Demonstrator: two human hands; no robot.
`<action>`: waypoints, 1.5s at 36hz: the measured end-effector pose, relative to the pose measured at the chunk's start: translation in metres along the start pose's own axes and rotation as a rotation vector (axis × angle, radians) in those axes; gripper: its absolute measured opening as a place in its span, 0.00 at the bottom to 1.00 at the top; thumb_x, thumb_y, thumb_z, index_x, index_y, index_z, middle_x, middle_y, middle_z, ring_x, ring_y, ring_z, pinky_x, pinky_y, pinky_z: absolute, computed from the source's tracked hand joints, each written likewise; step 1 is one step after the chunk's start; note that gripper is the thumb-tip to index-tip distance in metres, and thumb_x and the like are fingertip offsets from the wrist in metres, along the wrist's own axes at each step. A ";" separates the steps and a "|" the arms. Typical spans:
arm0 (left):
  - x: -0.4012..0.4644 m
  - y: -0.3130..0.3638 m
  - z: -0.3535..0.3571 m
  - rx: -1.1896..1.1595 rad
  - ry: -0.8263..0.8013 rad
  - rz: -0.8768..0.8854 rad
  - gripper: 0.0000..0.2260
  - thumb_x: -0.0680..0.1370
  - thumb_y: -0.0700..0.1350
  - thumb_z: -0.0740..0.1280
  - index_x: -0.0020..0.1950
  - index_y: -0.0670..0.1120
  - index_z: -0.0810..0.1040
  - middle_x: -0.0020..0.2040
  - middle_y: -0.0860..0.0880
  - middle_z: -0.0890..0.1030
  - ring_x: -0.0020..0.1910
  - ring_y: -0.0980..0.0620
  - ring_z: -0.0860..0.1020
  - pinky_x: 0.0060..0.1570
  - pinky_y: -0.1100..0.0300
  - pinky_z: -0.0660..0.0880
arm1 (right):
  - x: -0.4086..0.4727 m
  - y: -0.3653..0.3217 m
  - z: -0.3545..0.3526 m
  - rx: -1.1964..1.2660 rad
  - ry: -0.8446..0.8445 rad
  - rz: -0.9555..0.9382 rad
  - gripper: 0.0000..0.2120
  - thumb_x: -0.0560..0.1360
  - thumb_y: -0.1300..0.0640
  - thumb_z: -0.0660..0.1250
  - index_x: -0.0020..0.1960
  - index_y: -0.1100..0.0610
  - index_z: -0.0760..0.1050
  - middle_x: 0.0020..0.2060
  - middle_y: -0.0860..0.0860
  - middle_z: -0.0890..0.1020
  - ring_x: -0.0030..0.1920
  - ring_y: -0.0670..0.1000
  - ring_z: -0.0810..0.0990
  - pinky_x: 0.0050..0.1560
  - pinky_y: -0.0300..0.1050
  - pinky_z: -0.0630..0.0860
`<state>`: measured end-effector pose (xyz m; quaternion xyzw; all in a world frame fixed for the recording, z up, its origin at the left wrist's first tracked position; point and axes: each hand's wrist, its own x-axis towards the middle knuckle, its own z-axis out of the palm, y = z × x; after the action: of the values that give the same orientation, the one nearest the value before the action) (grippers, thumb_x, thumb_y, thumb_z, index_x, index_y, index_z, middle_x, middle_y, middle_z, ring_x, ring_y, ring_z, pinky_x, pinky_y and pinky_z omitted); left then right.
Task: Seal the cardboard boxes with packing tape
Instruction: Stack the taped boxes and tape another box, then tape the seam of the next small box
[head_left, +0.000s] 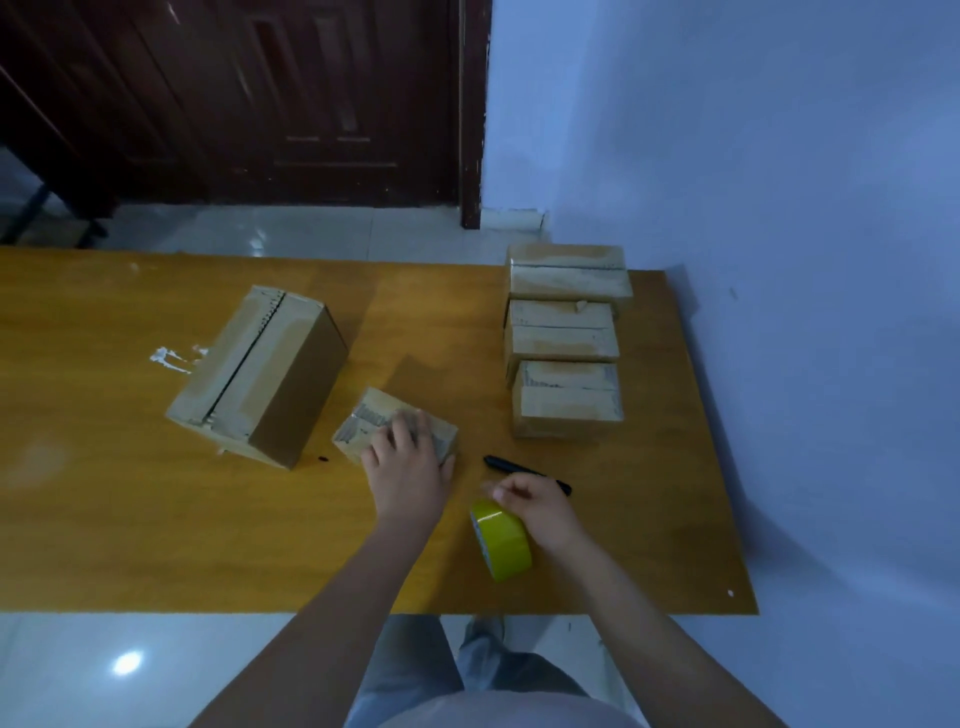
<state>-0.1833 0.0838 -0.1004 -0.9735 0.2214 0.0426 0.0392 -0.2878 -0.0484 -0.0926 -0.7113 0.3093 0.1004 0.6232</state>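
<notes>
Fingers (402, 423) of the left hand (408, 462) lie flat and slightly spread on top of a small cardboard box (387, 423) near the middle of the wooden table (104, 493), the forearm reaching in from the near edge. From where I watch, the right hand (540, 512) hovers just right of it, its fingers loosely curled and blurred, so I cannot tell whether they pinch a tape end. It sits over a roll of yellow packing tape (501, 538) standing on edge on the table. A black marker (527, 473) lies just beyond the right hand. To the left, a larger cardboard box (260, 374) stands with its top seam showing. At the far right, three boxes (566, 338) sit in a row running away from me, beside the blue wall (779, 156).
</notes>
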 end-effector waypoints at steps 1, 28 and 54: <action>-0.002 0.003 -0.007 0.002 -0.026 -0.012 0.32 0.65 0.61 0.75 0.59 0.40 0.78 0.53 0.38 0.77 0.45 0.37 0.76 0.42 0.47 0.75 | 0.000 -0.002 -0.002 0.021 0.007 -0.003 0.07 0.77 0.59 0.66 0.42 0.58 0.80 0.47 0.51 0.84 0.49 0.47 0.81 0.50 0.43 0.75; 0.059 -0.024 -0.117 -1.047 -0.389 0.304 0.14 0.76 0.43 0.69 0.31 0.44 0.75 0.28 0.51 0.72 0.30 0.55 0.70 0.35 0.60 0.67 | -0.030 -0.118 0.013 0.115 0.367 -0.134 0.18 0.79 0.50 0.61 0.66 0.57 0.71 0.60 0.50 0.76 0.60 0.49 0.75 0.54 0.39 0.70; 0.088 -0.029 -0.102 -1.091 -0.623 0.359 0.12 0.74 0.43 0.72 0.34 0.37 0.81 0.38 0.40 0.82 0.40 0.44 0.79 0.48 0.52 0.75 | -0.075 -0.094 0.115 0.215 0.640 -0.088 0.14 0.77 0.47 0.64 0.40 0.58 0.73 0.33 0.52 0.74 0.35 0.51 0.74 0.39 0.48 0.71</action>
<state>-0.0853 0.0625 -0.0061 -0.7436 0.3056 0.4348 -0.4058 -0.2661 0.0876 0.0014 -0.6495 0.4671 -0.1880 0.5698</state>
